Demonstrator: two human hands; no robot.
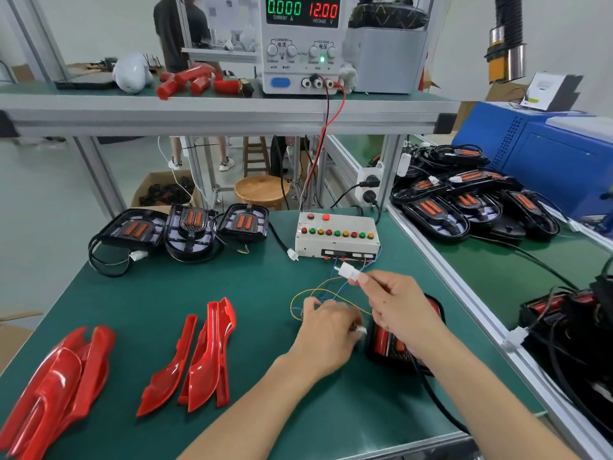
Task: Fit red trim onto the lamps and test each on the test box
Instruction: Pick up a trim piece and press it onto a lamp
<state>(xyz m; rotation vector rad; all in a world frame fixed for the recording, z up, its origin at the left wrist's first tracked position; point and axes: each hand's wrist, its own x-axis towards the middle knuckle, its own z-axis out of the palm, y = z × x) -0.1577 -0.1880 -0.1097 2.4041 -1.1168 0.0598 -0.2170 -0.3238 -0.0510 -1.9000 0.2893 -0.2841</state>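
Green bench (185, 293): carries the lamps, the trim and the test box.
Right hand (403, 305): raised above the bench, its grip pinching a white connector (349, 272) just in front of the test box (336, 235).
Left hand (328, 330): low over the bench, fingers curled round a second small white plug (361, 331) beside the trimmed lamp (391, 340).
Wires (318, 293): yellow and blue, looping from the test box to the hands.
Red trim pieces (199, 356): lying loose at the bench's near left.
Untrimmed lamps (189, 227): three, in a row left of the test box.
Power supply (302, 44): on the upper shelf, reading 0.000 and 12.00.
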